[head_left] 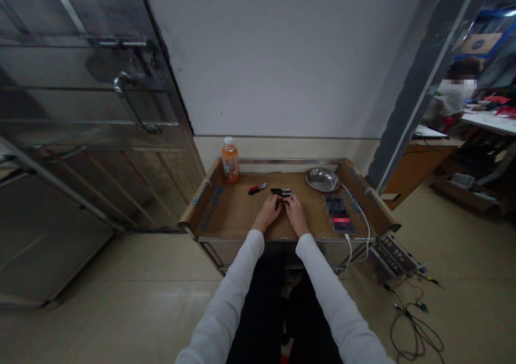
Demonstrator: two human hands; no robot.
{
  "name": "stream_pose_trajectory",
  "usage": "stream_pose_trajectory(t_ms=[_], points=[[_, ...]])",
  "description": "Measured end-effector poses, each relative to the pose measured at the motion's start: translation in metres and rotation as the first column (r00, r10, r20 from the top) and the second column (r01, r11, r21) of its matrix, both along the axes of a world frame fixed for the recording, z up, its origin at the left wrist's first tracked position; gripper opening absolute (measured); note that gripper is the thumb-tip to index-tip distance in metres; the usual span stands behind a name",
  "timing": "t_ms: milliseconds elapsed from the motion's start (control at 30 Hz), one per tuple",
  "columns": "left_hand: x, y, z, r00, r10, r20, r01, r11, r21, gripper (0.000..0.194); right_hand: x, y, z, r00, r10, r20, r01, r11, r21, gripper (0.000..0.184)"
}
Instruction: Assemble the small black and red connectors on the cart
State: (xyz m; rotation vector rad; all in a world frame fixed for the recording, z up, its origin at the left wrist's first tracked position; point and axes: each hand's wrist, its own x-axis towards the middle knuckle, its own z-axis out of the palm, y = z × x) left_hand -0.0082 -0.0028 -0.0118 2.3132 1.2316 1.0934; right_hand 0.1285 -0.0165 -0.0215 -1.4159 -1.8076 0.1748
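Observation:
Both my hands rest close together on the brown cardboard-lined table top (pixel 234 213). My left hand (pixel 269 211) has its fingers curled, fingertips near a small dark object I cannot make out. My right hand (pixel 294 211) is curled too, touching the left one. Just beyond the fingers lies a small black tool (pixel 281 192). A red-and-black tool (pixel 257 188) lies a little to its left.
An orange drink bottle (pixel 229 161) stands at the back left corner. A steel bowl (pixel 322 179) sits back right, a phone (pixel 339 214) with a white cable beside it. A metal door (pixel 88 116) is left; a power strip (pixel 397 255) and cables lie on the floor right. A seated person (pixel 453 98) is far right.

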Motion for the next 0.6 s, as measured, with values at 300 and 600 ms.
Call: stream_pose_trajectory(t_ms=[300, 600], points=[[-0.0010, -0.0050, 0.0041, 1.000, -0.010, 0.004, 0.010, 0.995, -0.102, 0.021, 0.0033, 0.0010, -0.0019, 0.997, -0.048, -0.067, 0.047, 0.999, -0.003, 0.026], [-0.0010, -0.0065, 0.0075, 1.000, 0.004, 0.004, -0.004, 0.999, -0.052, 0.013, 0.0023, 0.0030, -0.0035, 0.996, -0.022, -0.088, 0.023, 1.000, 0.007, 0.029]])
